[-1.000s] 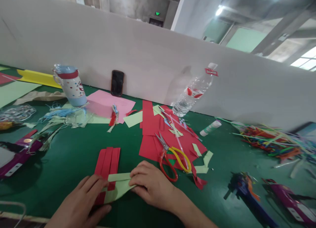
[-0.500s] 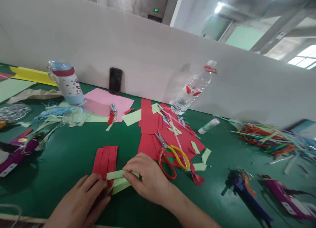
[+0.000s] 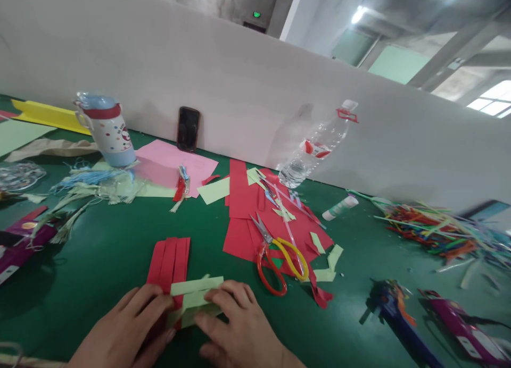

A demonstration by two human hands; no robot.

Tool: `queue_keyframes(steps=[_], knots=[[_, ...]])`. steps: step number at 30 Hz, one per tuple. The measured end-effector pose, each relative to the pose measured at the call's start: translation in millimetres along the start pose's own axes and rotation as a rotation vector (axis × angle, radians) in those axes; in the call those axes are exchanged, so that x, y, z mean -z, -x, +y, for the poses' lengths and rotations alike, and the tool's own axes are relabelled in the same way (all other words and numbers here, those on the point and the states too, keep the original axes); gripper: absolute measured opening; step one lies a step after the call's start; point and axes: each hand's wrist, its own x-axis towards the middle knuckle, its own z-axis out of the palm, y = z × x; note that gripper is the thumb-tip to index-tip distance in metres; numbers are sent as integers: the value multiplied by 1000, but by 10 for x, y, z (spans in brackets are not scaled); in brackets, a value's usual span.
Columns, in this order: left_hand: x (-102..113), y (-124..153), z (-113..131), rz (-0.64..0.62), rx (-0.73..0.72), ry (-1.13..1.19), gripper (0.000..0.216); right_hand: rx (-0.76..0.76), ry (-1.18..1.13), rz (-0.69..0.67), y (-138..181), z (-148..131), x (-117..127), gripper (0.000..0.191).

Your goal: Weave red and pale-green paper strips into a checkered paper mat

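Several red paper strips (image 3: 171, 259) lie side by side on the table, pointing away from me. Light green paper strips (image 3: 197, 286) cross them and stick out to the right. My left hand (image 3: 128, 325) presses down on the crossing, its fingers bent over the red and green strips. At the green strips' right part, my right hand (image 3: 243, 325) grips a lower strip with bent fingers; its thumb is slightly blurred. The upper green strip's right end is free of the fingers. Scissors (image 3: 279, 253) with one red and one yellow handle lie open to the right.
Red paper sheets (image 3: 243, 235) with scraps lie beyond the scissors. A glue stick (image 3: 339, 208), water bottle (image 3: 317, 144), phone (image 3: 188, 128) and flask (image 3: 112, 134) stand or lie farther back. Glue guns (image 3: 403, 320) and a bundle of coloured pipe-cleaner-like strands (image 3: 435, 227) are at right.
My right hand has moved down and let go of the upper green strip, which now lies flatter with its end exposed. The fingers are now on a lower strip. My left hand stays put.
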Motion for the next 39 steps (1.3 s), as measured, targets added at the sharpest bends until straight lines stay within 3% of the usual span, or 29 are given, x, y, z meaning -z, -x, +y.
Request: queue_keyframes(steps=[4, 9, 14, 18, 21, 25, 28, 32, 36, 39], knots=[[-12, 15, -18, -2, 1, -21, 25, 18, 91, 100, 10, -41, -255, 51], [-53, 64, -44, -19, -22, -21, 28, 22, 106, 163, -2, -73, -361, 51], [-84, 110, -61, -16, -40, -60, 26, -5, 4, 148, 56, 11, -129, 40], [-54, 84, 17, 148, -116, -77, 23, -124, -165, 103, 87, 89, 198, 11], [-23, 2, 113, 212, -116, -88, 25, -245, -250, 146, 55, 102, 338, 12], [-54, -122, 191, 69, -177, -59, 25, -198, -221, 78, 31, 82, 294, 22], [-123, -143, 224, -43, -98, -19, 28, -119, -155, 10, 68, 73, 212, 15], [-192, -89, 250, -31, 15, 22, 38, -150, -210, 3, 72, 105, 219, 10], [-198, -57, 234, 24, -11, 42, 41, -289, -251, 22, -70, 192, 242, 17], [-164, -74, 226, 39, -83, 18, 33, -355, -159, -75, -222, 238, 199, 24]])
